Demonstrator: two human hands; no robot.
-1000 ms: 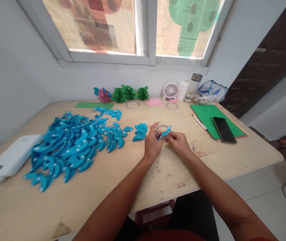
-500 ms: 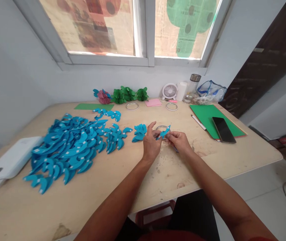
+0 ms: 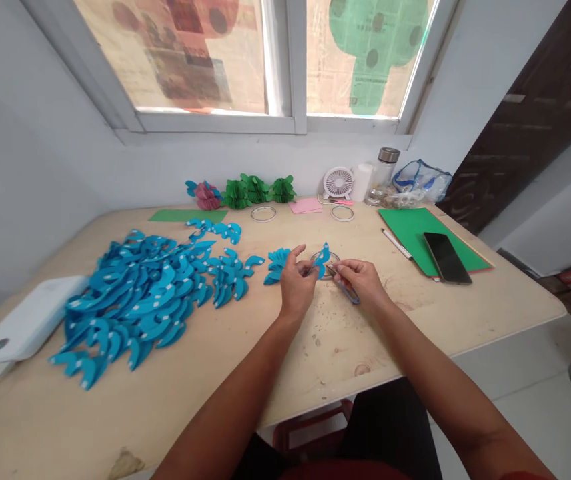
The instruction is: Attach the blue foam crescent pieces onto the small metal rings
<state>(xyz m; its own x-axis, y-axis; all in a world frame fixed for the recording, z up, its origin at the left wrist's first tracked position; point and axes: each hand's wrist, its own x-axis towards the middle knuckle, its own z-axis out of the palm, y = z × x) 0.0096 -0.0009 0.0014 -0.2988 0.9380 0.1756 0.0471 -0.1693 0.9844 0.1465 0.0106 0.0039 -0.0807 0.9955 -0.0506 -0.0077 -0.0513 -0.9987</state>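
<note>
My left hand (image 3: pixel 298 285) pinches a curved blue paper piece (image 3: pixel 323 257) with a white patch on it, index finger raised. Close to its right, my right hand (image 3: pixel 363 280) is closed on a slim tool (image 3: pixel 350 293) with a grey-blue handle; its exact kind is unclear. The tip by the paper is too small to make out. A tape roll (image 3: pixel 336 257) lies flat on the table behind the fingers, partly hidden. Just left of my left hand sits a fanned stack of blue paper pieces (image 3: pixel 276 267).
A large pile of blue paper pieces (image 3: pixel 145 293) covers the left side, beside a white device (image 3: pixel 30 317). Folded green paper figures (image 3: pixel 254 189), a fan (image 3: pixel 338 183) and a bottle (image 3: pixel 383 177) line the wall. A phone (image 3: pixel 446 258) rests on green sheets (image 3: pixel 410 233) at right.
The blue paper piece has tilted more upright and shifted slightly left with my left hand. My right hand has drawn apart from it, and more of the slim tool shows.
</note>
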